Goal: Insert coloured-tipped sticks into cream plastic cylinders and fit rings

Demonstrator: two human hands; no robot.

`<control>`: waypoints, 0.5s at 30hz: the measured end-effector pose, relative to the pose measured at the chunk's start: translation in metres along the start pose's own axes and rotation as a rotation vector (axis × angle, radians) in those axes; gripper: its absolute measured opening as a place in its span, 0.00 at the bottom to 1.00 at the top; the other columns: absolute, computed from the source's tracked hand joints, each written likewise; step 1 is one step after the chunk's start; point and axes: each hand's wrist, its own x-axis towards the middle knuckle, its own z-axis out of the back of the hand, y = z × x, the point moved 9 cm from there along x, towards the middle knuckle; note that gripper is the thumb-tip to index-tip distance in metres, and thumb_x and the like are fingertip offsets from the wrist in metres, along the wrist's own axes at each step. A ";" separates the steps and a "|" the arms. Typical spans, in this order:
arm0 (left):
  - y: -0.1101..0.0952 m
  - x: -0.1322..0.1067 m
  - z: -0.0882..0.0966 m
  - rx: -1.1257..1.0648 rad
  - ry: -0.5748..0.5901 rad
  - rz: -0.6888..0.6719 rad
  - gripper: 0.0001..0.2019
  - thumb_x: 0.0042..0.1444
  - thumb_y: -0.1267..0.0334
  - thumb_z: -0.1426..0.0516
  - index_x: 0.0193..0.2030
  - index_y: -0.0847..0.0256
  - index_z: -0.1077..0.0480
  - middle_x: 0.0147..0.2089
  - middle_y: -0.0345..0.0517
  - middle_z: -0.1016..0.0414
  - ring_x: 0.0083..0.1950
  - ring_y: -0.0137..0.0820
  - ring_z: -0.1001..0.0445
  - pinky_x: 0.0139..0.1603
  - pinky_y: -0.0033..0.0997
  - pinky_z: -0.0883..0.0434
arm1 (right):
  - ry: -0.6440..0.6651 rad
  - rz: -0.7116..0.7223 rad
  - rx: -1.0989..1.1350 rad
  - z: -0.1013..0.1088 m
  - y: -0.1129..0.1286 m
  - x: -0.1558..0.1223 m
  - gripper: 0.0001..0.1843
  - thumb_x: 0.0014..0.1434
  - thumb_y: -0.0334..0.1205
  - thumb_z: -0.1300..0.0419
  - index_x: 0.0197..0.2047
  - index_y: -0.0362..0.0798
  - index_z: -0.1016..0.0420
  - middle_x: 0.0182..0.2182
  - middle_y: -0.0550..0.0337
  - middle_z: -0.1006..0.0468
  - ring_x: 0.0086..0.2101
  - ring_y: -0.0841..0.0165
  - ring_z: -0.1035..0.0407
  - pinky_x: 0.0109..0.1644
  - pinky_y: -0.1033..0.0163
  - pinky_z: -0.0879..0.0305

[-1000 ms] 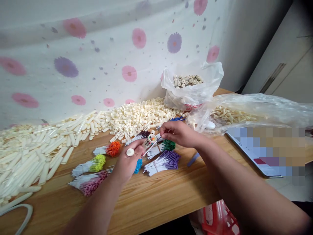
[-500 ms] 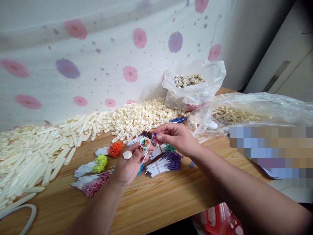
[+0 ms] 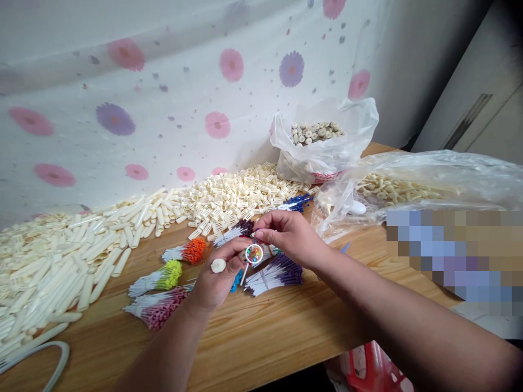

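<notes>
Bundles of colour-tipped sticks crowd around: left hand clamps a small barrel, right hand pinches at its rim.

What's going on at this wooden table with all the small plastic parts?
The person's left hand holds a small white round plastic holder with coloured tips showing in its open end, and a cream oval cap rests against that hand. The right hand pinches just above the holder; what it pinches is too small to tell. An orange-tipped bundle of thin white sticks, a yellow-green-tipped bundle and a purple-tipped bundle lie on the wooden table, near a pile of cream plastic tubes.
</notes>
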 end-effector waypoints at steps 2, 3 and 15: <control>0.000 0.001 0.002 0.026 -0.007 -0.006 0.16 0.53 0.49 0.41 0.39 0.58 0.23 0.46 0.52 0.26 0.42 0.38 0.31 0.41 0.35 0.34 | -0.022 0.066 -0.071 0.009 0.012 0.000 0.04 0.52 0.35 0.38 0.28 0.45 0.29 0.23 0.64 0.26 0.24 0.75 0.34 0.28 0.69 0.38; 0.000 0.002 0.004 0.027 -0.014 -0.011 0.15 0.53 0.49 0.41 0.39 0.58 0.23 0.50 0.53 0.27 0.43 0.38 0.30 0.42 0.35 0.34 | -0.055 0.115 -0.106 0.016 0.021 -0.001 0.04 0.52 0.35 0.38 0.28 0.46 0.28 0.23 0.64 0.26 0.25 0.75 0.34 0.28 0.68 0.37; -0.009 0.004 0.025 -0.034 -0.211 -0.123 0.18 0.49 0.45 0.39 0.39 0.56 0.21 0.37 0.47 0.26 0.39 0.35 0.31 0.43 0.34 0.34 | -0.249 0.875 -0.460 0.024 0.153 -0.083 0.18 0.54 0.28 0.38 0.45 0.60 0.25 0.33 0.63 0.20 0.36 0.66 0.25 0.40 0.60 0.26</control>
